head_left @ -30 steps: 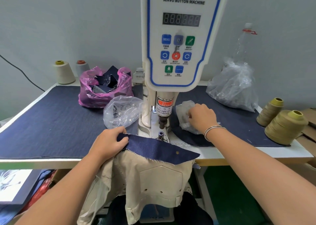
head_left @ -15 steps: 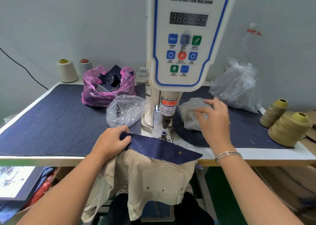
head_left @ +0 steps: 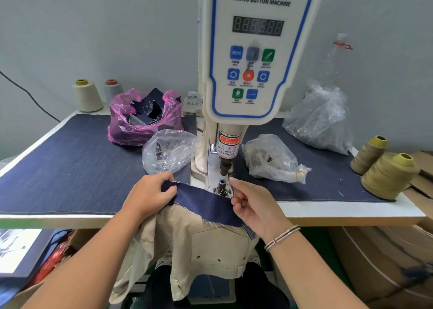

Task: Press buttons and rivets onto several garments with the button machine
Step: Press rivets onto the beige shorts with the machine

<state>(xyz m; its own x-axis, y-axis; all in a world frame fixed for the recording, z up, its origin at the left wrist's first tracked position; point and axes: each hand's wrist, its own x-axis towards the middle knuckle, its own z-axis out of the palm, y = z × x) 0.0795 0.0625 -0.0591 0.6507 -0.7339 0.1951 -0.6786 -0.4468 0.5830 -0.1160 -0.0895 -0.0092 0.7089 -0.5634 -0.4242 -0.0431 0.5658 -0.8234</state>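
Now both hands, L [head_left: 150, 193] & R [head_left: 251, 205], pinch denim strip [head_left: 206, 202] edges by die post [head_left: 222, 184].

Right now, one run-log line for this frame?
left hand: grips denim strip | right hand: pinching something small, unclear, at lower die | button machine: punch raised | beige garment: hangs off table edge

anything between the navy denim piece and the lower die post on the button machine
Nothing visible. The navy denim piece, held by the left hand and right hand, has its far edge right at the lower die post; the gap under the punch looks open.
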